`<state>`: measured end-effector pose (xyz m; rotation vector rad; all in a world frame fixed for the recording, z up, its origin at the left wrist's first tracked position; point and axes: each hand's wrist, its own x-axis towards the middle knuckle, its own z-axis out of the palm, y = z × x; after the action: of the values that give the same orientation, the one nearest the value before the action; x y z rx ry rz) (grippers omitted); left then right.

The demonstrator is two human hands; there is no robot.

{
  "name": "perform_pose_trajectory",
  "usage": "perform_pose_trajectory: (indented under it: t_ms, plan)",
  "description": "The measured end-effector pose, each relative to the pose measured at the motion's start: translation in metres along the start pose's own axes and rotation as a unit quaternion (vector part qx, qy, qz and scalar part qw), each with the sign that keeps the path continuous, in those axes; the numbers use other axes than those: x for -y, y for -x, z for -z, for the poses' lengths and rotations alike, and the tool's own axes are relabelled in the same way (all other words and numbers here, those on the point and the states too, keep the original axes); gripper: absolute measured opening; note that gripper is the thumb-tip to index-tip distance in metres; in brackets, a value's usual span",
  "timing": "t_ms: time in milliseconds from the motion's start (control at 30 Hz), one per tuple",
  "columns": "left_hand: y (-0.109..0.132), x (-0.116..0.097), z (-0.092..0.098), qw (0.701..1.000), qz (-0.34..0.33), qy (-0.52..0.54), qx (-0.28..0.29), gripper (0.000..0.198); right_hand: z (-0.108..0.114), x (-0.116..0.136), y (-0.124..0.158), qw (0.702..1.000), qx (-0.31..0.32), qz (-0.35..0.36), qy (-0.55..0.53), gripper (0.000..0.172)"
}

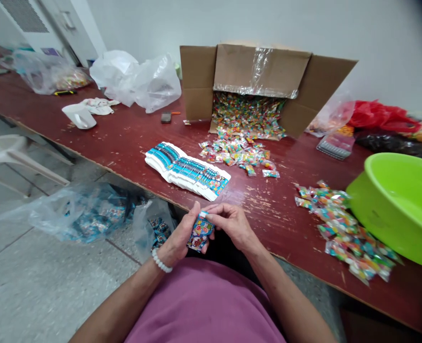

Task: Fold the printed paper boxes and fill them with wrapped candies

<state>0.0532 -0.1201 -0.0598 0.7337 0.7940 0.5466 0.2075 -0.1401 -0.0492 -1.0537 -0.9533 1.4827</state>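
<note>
Left hand (180, 237) holding packet (199, 233); scuffed red table (268, 209), grey floor (28, 281)

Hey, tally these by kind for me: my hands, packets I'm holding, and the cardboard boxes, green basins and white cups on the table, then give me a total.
Left hand and right hand: 2
Held shiny blue multicoloured printed packet: 1
Open brown cardboard box: 1
Round lime-green plastic basin: 1
White handled cup: 1
Total: 6
</note>
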Motion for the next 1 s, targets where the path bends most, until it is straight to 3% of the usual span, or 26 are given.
perform_pose_trajectory:
  t_ms: [167, 400, 633, 733, 867, 1000]
  plan:
    - [0.000, 0.001, 0.006, 1.000, -0.002, -0.020, 0.000, 0.077, -0.001, -0.002, 0.001, 0.999, -0.015, -0.015, 0.048, 0.026]
    - [-0.003, -0.006, 0.010, 0.999, 0.008, 0.014, -0.052, 0.057, -0.010, -0.014, 0.004, 0.999, -0.012, 0.042, 0.021, 0.026]
    - [-0.001, -0.008, 0.008, 0.996, -0.037, 0.083, -0.020, 0.068, -0.014, -0.022, -0.002, 0.993, -0.090, 0.076, -0.027, 0.044]
    - [-0.001, -0.006, 0.002, 0.991, -0.073, 0.100, -0.049, 0.065, -0.013, -0.029, 0.000, 0.989, -0.124, 0.081, 0.022, 0.035]
    - [-0.001, -0.004, -0.004, 0.986, -0.106, 0.099, -0.087, 0.060, -0.014, -0.034, 0.002, 0.991, -0.100, 0.062, 0.066, 0.026]
    - [0.001, -0.004, -0.006, 0.984, -0.116, 0.099, -0.092, 0.059, -0.013, -0.031, 0.004, 0.970, -0.120, 0.124, 0.170, 0.020]
